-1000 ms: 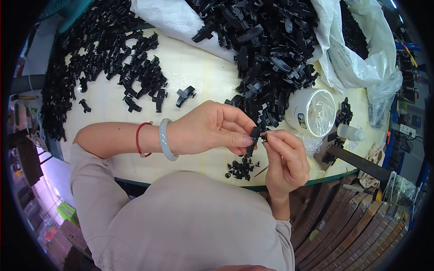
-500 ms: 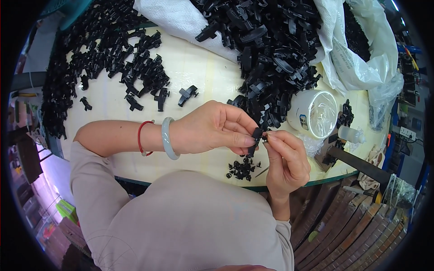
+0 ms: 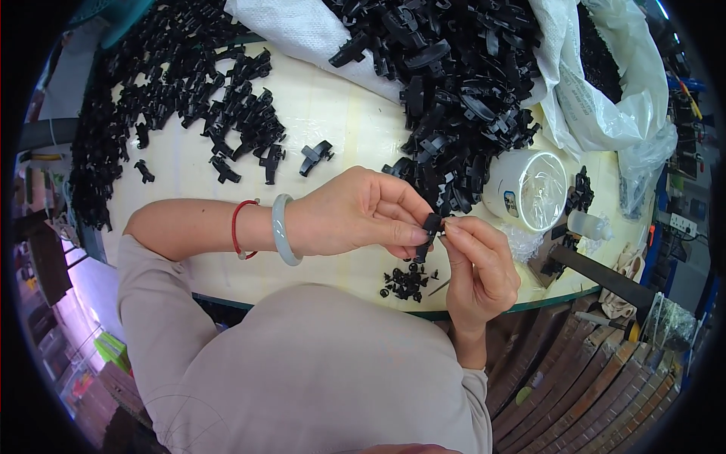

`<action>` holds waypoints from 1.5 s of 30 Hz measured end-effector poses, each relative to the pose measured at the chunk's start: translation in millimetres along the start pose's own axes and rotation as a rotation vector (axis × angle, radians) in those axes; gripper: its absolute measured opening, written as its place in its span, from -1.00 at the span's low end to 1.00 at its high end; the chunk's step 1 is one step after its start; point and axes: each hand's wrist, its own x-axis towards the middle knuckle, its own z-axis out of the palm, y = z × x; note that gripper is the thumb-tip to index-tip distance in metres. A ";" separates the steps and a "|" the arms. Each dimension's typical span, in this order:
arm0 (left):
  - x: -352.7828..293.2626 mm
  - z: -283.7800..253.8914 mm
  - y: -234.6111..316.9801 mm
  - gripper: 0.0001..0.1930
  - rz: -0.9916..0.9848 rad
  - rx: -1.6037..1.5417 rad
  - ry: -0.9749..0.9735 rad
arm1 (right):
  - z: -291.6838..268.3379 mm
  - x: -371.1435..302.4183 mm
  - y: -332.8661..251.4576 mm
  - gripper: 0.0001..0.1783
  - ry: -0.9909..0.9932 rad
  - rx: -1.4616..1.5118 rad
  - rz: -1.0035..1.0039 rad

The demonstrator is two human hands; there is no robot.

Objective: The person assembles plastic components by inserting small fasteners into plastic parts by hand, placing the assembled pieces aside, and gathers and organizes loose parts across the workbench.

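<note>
Between thumb and fingers, my left hand [image 3: 370, 216] grips a black plastic part [image 3: 429, 234], held upright over the table's front. My right hand [image 3: 482, 265] is pinched closed against that part's right side; a tiny dark piece shows at its fingertips, mostly hidden. Just below the hands lies a small heap of little black plastic pieces [image 3: 407, 283]. Beyond them rises a large pile of black plastic parts [image 3: 461, 98]. One loose black part [image 3: 316, 157] rests on the table left of that pile.
Many black assembled-looking parts [image 3: 170, 94] spread over the table's left side. To the right stand a white tub [image 3: 505, 189] lined with clear plastic, a small translucent bottle [image 3: 588, 225] and a dark metal bar [image 3: 601, 276]. White sacks [image 3: 582, 98] lie at the back.
My right fingertips have closed in slightly on the black part, and the tiny piece is now more hidden. Otherwise both hands stay nearly in place.
</note>
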 end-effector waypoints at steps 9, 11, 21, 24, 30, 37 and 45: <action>0.5 -2.1 3.8 -0.80 -0.018 0.080 0.052 | 2.6 4.4 3.7 -0.73 -0.029 -0.036 -0.025; -0.6 -0.8 2.0 -0.80 0.007 0.064 0.072 | 3.4 3.0 3.8 -0.73 -0.011 0.005 -0.017; -1.2 4.1 7.2 -0.81 -0.022 0.153 0.096 | 2.9 -1.1 3.7 -0.73 0.001 0.071 0.015; -9.0 -0.1 14.4 -0.81 -0.034 0.181 0.140 | 3.3 -5.1 -0.4 -0.71 0.092 0.165 0.219; -44.7 -26.0 16.5 -0.79 0.008 0.737 0.484 | -18.3 -19.5 6.0 -0.65 -0.366 -0.140 0.032; -57.7 -23.7 22.8 -0.74 0.211 1.249 0.672 | -14.5 -17.0 9.2 -0.79 -0.384 -0.117 0.021; -15.6 -7.1 21.1 -0.74 0.598 1.547 0.505 | -36.0 -36.2 13.6 -0.90 -0.036 0.686 0.512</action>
